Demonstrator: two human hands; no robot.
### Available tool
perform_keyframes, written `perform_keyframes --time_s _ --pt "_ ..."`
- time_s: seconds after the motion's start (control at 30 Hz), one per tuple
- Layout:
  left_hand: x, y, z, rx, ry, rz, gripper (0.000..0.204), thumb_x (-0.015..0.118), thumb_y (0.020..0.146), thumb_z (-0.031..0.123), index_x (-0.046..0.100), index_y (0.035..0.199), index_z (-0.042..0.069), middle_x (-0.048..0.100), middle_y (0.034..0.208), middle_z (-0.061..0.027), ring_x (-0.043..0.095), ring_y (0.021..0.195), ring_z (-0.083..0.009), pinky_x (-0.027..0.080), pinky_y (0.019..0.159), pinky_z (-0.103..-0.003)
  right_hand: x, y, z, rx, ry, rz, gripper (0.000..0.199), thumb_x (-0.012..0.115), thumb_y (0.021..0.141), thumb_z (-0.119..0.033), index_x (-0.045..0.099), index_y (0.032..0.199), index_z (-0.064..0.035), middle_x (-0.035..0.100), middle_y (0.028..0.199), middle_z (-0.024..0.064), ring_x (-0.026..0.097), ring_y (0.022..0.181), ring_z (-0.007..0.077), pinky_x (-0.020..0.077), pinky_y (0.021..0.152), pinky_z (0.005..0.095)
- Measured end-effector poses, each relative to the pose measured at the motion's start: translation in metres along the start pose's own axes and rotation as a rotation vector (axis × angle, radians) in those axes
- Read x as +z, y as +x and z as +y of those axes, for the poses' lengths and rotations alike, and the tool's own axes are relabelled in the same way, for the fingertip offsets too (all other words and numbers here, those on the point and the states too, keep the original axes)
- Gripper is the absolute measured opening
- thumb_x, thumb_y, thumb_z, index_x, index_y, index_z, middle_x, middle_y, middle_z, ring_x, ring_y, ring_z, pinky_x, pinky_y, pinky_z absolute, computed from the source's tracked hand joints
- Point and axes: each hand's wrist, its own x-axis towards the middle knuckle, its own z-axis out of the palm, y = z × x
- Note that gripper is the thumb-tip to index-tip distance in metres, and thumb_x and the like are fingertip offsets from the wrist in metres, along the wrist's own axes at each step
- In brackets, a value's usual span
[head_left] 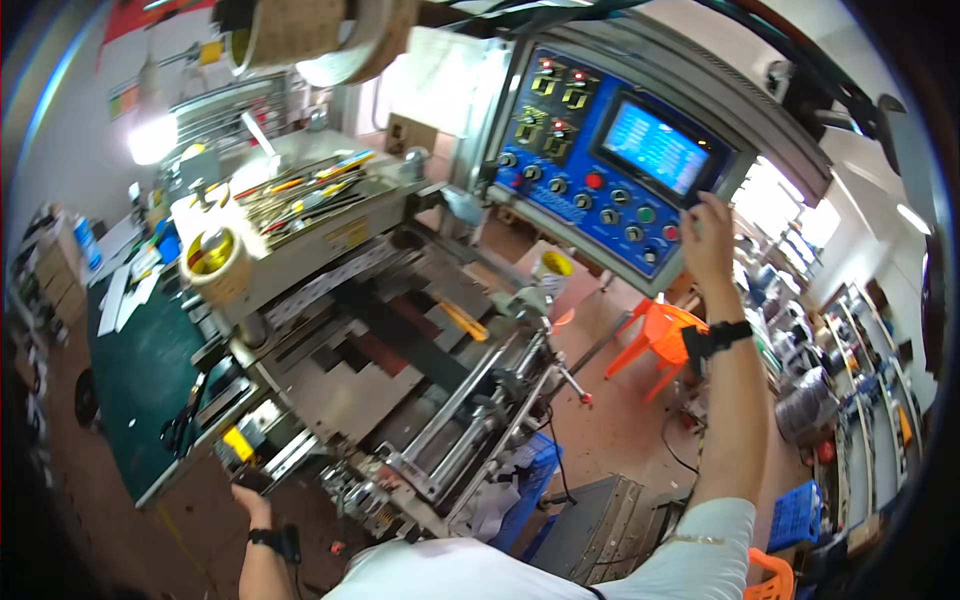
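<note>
My right hand is raised at the lower right corner of a lit touchscreen on a blue control panel. Its fingers are bent and slightly apart, with nothing seen in them; whether a fingertip touches the screen I cannot make out. Knobs and coloured push buttons fill the panel below and left of the screen. Low on the left, my left hand is beside the machine's near corner, next to a small dark part. Its fingers are mostly hidden. Both wrists wear black straps.
Before me stands a machine with a flat bed and metal rollers. A tool tray with many hand tools lies behind it. A green table is at left, an orange stool beneath the panel, shelves at right.
</note>
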Motion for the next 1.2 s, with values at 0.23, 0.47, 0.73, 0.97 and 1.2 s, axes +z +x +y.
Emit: perform_keyframes --time_s 0.23,0.47,0.73,0.97,1.2 --pt "0.026 0.001 -0.019 0.095 0.106 0.331 0.045 0.042 0.105 0.046 0.066 0.109 0.009 0.068 0.099 -0.0056 0.066 0.086 -0.0217 0.054 0.075 -0.032 0.001 0.022 -0.016 0.024 -0.226 -0.025 0.016 0.066 0.09 -0.018 0.069 0.092 -0.0018 0.062 0.127 0.0108 0.053 0.118 0.0337 0.0432 0.102 0.0441" --pt "0.041 -0.001 -0.011 -0.064 0.006 0.433 0.045 0.04 0.107 0.043 0.059 0.125 0.006 0.062 0.121 -0.0067 0.06 0.106 -0.0216 0.048 0.093 -0.033 0.01 0.025 -0.012 0.036 -0.374 -0.029 0.02 0.063 0.092 -0.021 0.07 0.093 -0.0017 0.061 0.131 0.0086 0.048 0.124 0.0321 0.0397 0.105 0.0472" --pt "-0.078 0.076 -0.069 0.107 -0.019 0.302 0.044 0.04 0.11 0.032 0.053 0.137 0.0 0.058 0.132 -0.007 0.056 0.117 -0.0214 0.044 0.101 -0.033 0.027 0.035 -0.027 0.036 -0.327 -0.045 0.02 0.06 0.094 -0.02 0.07 0.095 -0.0023 0.058 0.138 0.0079 0.047 0.126 0.0325 0.0401 0.105 0.0485" --pt "-0.029 0.068 -0.075 -0.155 -0.287 0.394 0.063 0.041 0.102 0.053 0.048 0.145 0.007 0.053 0.141 -0.0075 0.053 0.123 -0.0234 0.041 0.105 -0.034 0.014 0.023 -0.011 0.059 -0.406 -0.069 0.02 0.059 0.094 -0.02 0.07 0.096 -0.0026 0.057 0.14 0.0073 0.047 0.126 0.0321 0.0405 0.104 0.0487" --pt "0.048 0.011 -0.013 -0.314 -0.497 0.488 0.077 0.042 0.096 0.069 0.044 0.149 0.013 0.05 0.147 -0.0077 0.051 0.126 -0.0245 0.039 0.107 -0.035 0.024 0.02 -0.011 0.052 -0.363 -0.118 0.021 0.059 0.095 -0.021 0.07 0.097 -0.003 0.056 0.14 0.0075 0.045 0.127 0.0309 0.0399 0.103 0.0501"
